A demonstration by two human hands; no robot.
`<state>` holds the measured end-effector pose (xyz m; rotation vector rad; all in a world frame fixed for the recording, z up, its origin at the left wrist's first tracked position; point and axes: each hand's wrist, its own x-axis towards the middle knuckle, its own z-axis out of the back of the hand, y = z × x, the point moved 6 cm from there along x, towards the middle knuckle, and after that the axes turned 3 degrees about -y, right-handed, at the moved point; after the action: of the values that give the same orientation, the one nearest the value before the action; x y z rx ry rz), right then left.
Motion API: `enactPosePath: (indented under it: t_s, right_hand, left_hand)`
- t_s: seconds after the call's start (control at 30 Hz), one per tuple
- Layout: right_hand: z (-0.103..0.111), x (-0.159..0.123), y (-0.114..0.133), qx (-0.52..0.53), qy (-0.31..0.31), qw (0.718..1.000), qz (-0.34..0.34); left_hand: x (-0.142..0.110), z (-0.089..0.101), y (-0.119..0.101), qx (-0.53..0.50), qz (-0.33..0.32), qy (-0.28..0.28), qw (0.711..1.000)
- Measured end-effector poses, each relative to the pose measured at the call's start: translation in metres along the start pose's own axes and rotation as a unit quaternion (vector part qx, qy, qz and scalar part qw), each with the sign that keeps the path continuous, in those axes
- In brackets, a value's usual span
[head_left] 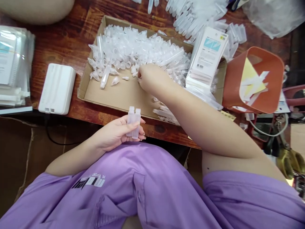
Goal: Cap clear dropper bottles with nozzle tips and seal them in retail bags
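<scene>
Two small translucent plastic bottles (133, 122) stand side by side in my left hand (119, 132), thumb across their front, open necks upward. My left hand is just below the front edge of a shallow cardboard tray (114, 97). Inside the tray lies a heap of clear plastic nozzle caps and small fittings (138, 46). My right hand (150, 78) reaches into the tray at the near edge of the heap. Its fingers are curled and pinched together among small white fittings; what they hold, if anything, is hidden. A loose pointed cap (115, 80) and a small white plug (125, 78) lie to its left.
A white power bank (57, 89) with a cable lies left of the tray. Packaged cards (14, 60) are stacked at far left. Printed cards (207, 55) rest on the tray's right side, beside an orange bin (252, 79) holding paper scraps. Translucent tubes (195, 16) are piled behind.
</scene>
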<state>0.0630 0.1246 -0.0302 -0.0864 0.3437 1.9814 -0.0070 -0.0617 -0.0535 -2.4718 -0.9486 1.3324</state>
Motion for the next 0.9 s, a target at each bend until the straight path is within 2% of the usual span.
enactPosePath:
  t_s: [0.07,0.13,0.17,0.23,0.3,0.33,0.4,0.53,0.63,0.73,0.9]
  right_hand:
    - [0.005,-0.011,0.001,0.034,0.005,0.999,0.007]
    - [0.012,-0.029,-0.001,0.154,0.02,0.988,0.013]
    - [0.014,-0.039,-0.002,0.238,0.038,0.97,0.017]
    - [0.015,-0.061,-0.004,0.399,0.094,0.912,0.029]
    - [0.013,-0.081,-0.007,0.49,0.147,0.859,0.03]
    - [0.011,-0.089,-0.009,0.51,0.163,0.844,0.026]
    - [0.009,-0.1,-0.014,0.517,0.174,0.838,0.013]
    - [0.004,-0.113,-0.023,0.489,0.184,0.852,-0.016]
    - [-0.002,-0.122,-0.026,0.508,0.198,0.837,-0.04]
    - [-0.003,-0.128,-0.027,0.547,0.16,0.821,-0.046]
    - [-0.004,-0.139,-0.029,0.588,0.081,0.804,-0.037]
  left_hand:
    - [0.001,0.002,0.0,-0.002,0.004,0.005,1.0]
    - [0.001,0.004,-0.001,-0.003,0.003,0.009,1.0]
    - [0.002,0.004,-0.001,0.0,0.005,0.012,1.0]
    - [0.003,0.003,-0.001,0.013,0.008,0.018,1.0]
    - [0.004,0.001,0.0,0.03,0.01,0.02,0.999]
    - [0.005,0.0,0.001,0.036,0.01,0.022,0.999]
    - [0.007,-0.002,0.004,0.047,0.009,0.024,0.999]
    - [0.009,-0.007,0.009,0.113,-0.01,0.026,0.993]
    - [0.008,-0.009,0.008,0.188,-0.036,-0.004,0.982]
    - [0.004,-0.013,0.004,0.224,-0.063,-0.029,0.972]
    - [0.001,-0.017,-0.002,0.241,-0.088,-0.033,0.966]
